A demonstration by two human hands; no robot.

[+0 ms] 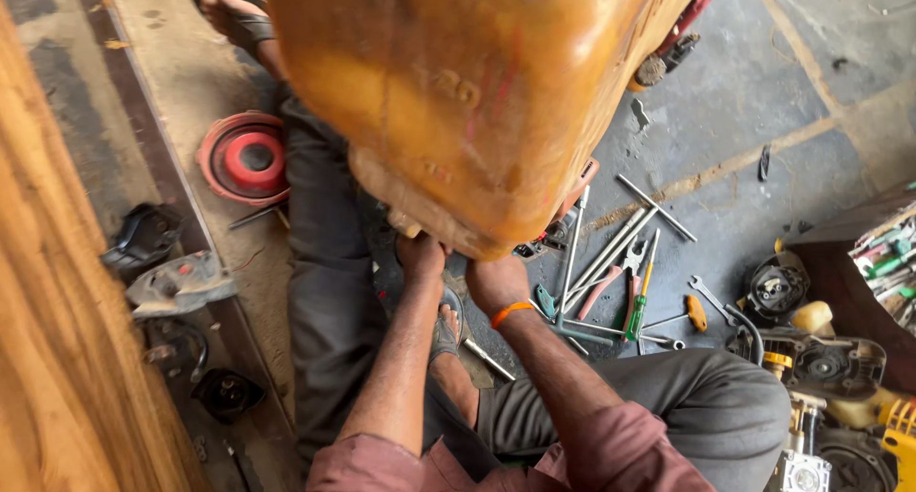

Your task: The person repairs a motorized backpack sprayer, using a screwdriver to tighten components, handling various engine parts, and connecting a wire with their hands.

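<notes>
A big amber plastic jerry can [468, 82] fills the upper middle of the head view, tilted over my lap. My left hand [420, 255] presses against its lower edge, fingers hidden under the can. My right hand [496, 280], with an orange band on the wrist, grips the same edge just to the right. What sits below the can's mouth is hidden. I sit on the ground with grey trousers, one sandalled foot [445, 330] between my arms.
A red round cover [244, 158] lies on the concrete at left, with black machine parts [143, 236] near it. Wrenches, pliers and screwdrivers [620, 282] are spread on the stone floor at right. Engine parts [821, 358] and a tool box [887, 253] stand far right. A wooden plank [48, 311] runs along the left.
</notes>
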